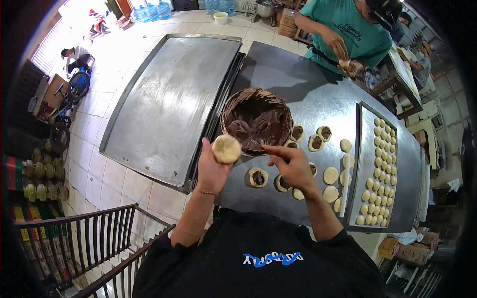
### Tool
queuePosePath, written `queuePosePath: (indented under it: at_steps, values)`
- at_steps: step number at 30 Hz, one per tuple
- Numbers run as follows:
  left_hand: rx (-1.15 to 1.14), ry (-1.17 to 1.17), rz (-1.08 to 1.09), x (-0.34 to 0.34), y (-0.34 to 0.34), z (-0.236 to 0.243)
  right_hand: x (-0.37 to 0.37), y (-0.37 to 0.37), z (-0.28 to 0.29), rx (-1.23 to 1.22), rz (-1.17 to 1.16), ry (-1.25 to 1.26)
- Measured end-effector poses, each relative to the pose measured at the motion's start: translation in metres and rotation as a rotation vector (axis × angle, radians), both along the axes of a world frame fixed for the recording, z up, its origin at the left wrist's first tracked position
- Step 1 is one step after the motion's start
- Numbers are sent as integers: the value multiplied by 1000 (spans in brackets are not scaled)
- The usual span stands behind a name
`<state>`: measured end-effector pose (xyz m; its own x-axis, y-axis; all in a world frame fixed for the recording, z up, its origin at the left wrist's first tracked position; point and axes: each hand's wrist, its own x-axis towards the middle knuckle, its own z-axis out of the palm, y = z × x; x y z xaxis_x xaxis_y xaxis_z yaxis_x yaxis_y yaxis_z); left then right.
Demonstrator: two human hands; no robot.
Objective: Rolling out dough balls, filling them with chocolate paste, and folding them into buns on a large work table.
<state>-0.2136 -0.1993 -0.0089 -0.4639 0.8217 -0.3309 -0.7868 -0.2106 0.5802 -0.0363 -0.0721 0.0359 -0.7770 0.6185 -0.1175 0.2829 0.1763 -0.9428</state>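
My left hand [211,171] holds a pale dough disc [226,148] on its fingers, just left of a bowl coated in dark chocolate paste [256,110]. My right hand [288,166] grips a thin utensil [256,142] that dips into the paste at the bowl's near side. On the metal table around my right hand lie several dough rounds topped with dark filling [257,177] and several plain flattened rounds [330,175]. A pale rod [346,193] lies lengthwise beside the plain rounds.
Stacked metal trays [166,99] sit left of the bowl. A tray of small dough balls [380,164] is at right. A co-worker in green [348,35] shapes dough across the table. Below left stands a metal railing [79,223]; another person [74,57] is beside a bicycle [77,89].
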Motion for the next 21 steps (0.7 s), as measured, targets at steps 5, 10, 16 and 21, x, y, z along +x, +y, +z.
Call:
queuePosePath:
  at_steps: [5,10,16,21]
  values:
    - [213,-174,-186,38,43,53,34,-19,-20,662,-236,190]
    - [76,-106,-90,65,82,51,149,13,-32,791,-457,78]
    - [-14,-140,-747,163,168,-17,281,4,-48,251,-1074,31]
    - [-243,183,-962,233,285,-138,317,-12,-79,115,-1250,102]
